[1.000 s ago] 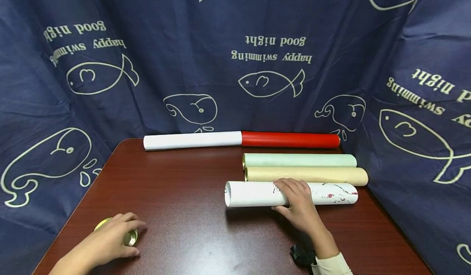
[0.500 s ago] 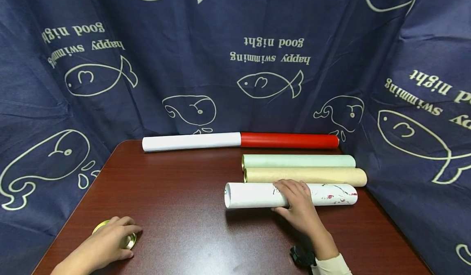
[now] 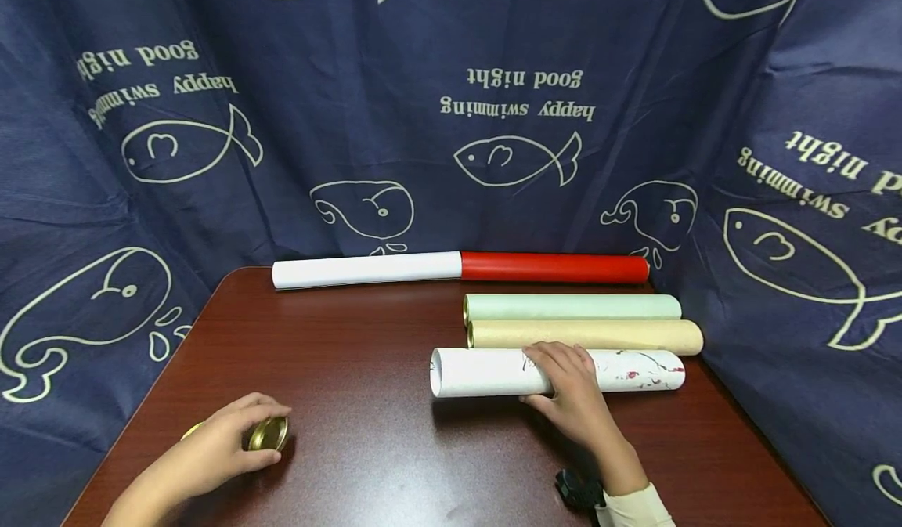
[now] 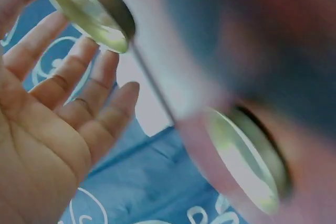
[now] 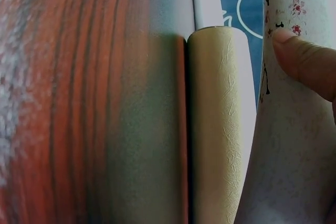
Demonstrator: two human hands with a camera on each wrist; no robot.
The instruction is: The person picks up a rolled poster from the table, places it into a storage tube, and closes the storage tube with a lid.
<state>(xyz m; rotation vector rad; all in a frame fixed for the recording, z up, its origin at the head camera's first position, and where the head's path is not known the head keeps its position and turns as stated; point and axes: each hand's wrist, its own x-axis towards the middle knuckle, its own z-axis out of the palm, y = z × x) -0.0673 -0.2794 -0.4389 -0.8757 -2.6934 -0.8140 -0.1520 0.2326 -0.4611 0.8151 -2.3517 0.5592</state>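
Observation:
My left hand (image 3: 229, 442) pinches a round gold lid (image 3: 269, 434) between thumb and fingertips, tilted on its edge above the table. The left wrist view shows this lid (image 4: 92, 11) with its hollow side and bright rim. A second gold lid (image 4: 247, 161) is on the table; in the head view only a sliver of this other lid (image 3: 192, 430) shows behind the hand. On the right, my right hand (image 3: 574, 394) grips a white paper tube (image 3: 479, 373) with red flowers and dark branches. Its thumb (image 5: 302, 59) presses on the tube's printed side in the right wrist view.
Beyond the white tube lie a cream tube (image 3: 634, 337) and a pale green tube (image 3: 571, 306), side by side. A white tube (image 3: 366, 269) and a red tube (image 3: 557, 267) stretch end to end along the back of the brown table (image 3: 352, 355). Blue curtains (image 3: 395, 104) enclose it.
My left hand has raised the gold lid off the table and carried it a little to the right and forward. The right hand and the white tube have stayed in place.

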